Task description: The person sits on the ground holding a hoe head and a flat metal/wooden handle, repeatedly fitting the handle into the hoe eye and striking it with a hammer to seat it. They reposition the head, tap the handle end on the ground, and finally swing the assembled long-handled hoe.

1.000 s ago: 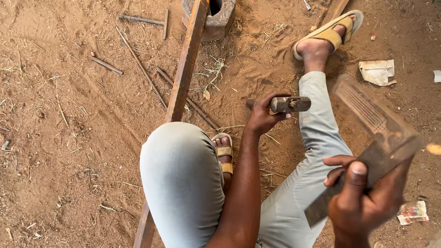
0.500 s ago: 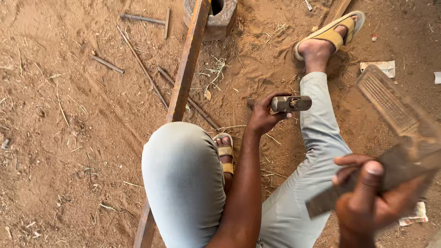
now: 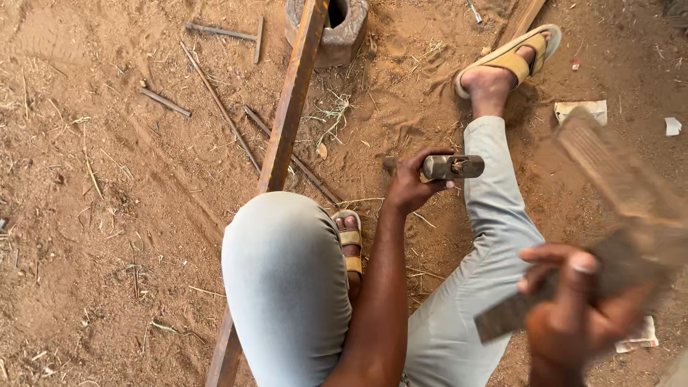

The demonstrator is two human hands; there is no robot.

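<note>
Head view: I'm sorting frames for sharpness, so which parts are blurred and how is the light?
Head view: the flat tool in the right hand is smeared and soft, as is that hand; the left hand on the hammer, the rusty bar and the sandy ground are sharp; light is even and soft, with no glare and only faint shadows.

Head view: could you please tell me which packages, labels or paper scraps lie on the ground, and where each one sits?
Crumpled pale wrapper: on the dirt just right of the sandalled foot, roughly rectangular, off-white.
Small white scrap: near the right edge, squarish.
Printed paper piece: low right, partly behind the right hand, whitish with reddish marks.
No signs or screens.
</note>
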